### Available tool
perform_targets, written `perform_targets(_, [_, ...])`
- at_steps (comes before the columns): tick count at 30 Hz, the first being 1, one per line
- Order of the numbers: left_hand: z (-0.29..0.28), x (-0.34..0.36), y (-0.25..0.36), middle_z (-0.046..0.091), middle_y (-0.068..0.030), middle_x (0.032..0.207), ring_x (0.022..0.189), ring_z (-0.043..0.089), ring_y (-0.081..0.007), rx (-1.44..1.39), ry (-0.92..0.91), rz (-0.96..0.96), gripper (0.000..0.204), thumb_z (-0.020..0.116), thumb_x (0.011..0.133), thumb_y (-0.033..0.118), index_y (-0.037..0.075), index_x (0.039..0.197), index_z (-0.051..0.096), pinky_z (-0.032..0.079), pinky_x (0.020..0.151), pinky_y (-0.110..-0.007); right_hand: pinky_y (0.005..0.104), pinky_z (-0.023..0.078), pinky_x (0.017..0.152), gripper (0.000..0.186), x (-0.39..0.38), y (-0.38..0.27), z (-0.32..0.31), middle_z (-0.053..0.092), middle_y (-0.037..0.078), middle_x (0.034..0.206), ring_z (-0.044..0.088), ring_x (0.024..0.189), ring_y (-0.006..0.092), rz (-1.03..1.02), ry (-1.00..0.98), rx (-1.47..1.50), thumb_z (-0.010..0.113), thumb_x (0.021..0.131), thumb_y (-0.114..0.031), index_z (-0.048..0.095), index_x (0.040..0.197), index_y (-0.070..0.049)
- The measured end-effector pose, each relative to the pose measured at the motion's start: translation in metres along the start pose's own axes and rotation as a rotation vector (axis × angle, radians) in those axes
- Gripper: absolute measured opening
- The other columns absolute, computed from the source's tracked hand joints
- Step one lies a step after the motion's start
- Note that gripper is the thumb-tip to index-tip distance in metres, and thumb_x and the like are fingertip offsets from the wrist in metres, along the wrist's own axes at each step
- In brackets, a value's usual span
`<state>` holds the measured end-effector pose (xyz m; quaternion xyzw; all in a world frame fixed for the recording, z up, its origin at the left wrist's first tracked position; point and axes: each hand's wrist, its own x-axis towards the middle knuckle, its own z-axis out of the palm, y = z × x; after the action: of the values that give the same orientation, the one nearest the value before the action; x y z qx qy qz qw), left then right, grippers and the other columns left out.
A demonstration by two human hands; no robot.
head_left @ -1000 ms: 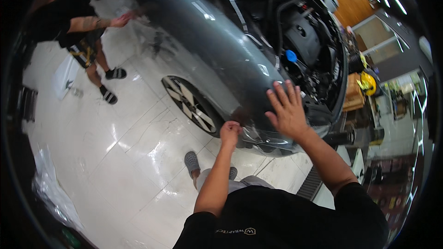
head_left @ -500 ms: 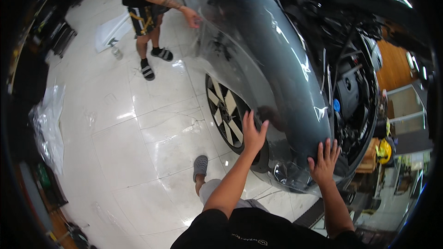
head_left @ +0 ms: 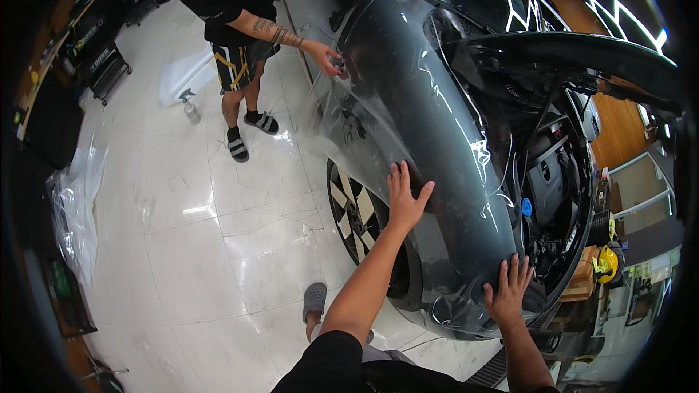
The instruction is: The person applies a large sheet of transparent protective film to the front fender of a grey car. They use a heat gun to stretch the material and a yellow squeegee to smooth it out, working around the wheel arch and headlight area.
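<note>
A dark grey car fender [head_left: 429,116] lies in front of me, with a clear, wrinkled film [head_left: 357,127] draped over it and hanging past its outer side. My left hand [head_left: 406,198] rests, fingers spread, against the film-covered side above the wheel [head_left: 353,207]. Lower on the right, my right hand [head_left: 507,292] is laid flat near the front corner, by the edge of the engine bay [head_left: 550,182]. Neither hand grasps anything. At the fender's far end a co-worker's hand [head_left: 325,57] holds the film's edge. The round headlight area [head_left: 443,311] sits between my arms.
The bonnet [head_left: 561,47] is raised on the right. A spray bottle [head_left: 190,109] stands on the tiled floor behind the co-worker, beside a white sheet [head_left: 186,76]. Crumpled clear plastic [head_left: 76,211] lies at the left. A yellow helmet-like object [head_left: 606,263] is beyond the car's front.
My left hand has moved up the fender, away from the wheel arch edge. The view has shifted, bringing another hand into sight at the top. The co-worker's hand stays at the film.
</note>
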<state>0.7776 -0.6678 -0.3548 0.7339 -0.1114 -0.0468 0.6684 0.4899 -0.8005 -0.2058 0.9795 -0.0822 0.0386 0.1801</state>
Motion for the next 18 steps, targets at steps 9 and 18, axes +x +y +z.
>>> perform_targets(9, [-0.003, 0.016, 0.01, 0.011, -0.0306, 0.149, 0.136, 0.014, -0.0475, -0.028, -0.015, 0.001, 0.092, 0.056, 0.085, 0.054, 0.001, 0.146, 0.013, 0.017, 0.111, -0.049, 0.0668, 0.003, 0.105, 0.068, 0.027, -0.013, -0.02, 0.018, 0.021, 0.151, 0.009, 0.136, 0.0518, 0.127, 0.016, -0.038, 0.061, 0.081, -0.028, 0.035, 0.138, -0.002])
perform_targets(18, [-0.009, 0.023, 0.008, 0.008, -0.029, 0.15, 0.137, 0.01, -0.0486, -0.019, -0.015, 0.052, 0.098, 0.057, 0.082, 0.06, 0.004, 0.147, 0.009, 0.015, 0.112, -0.051, 0.0617, 0.012, 0.108, 0.074, -0.005, -0.004, 0.008, 0.021, 0.023, 0.149, 0.016, 0.136, 0.0487, 0.032, 0.075, 0.068, 0.063, 0.08, -0.027, 0.029, 0.142, -0.003])
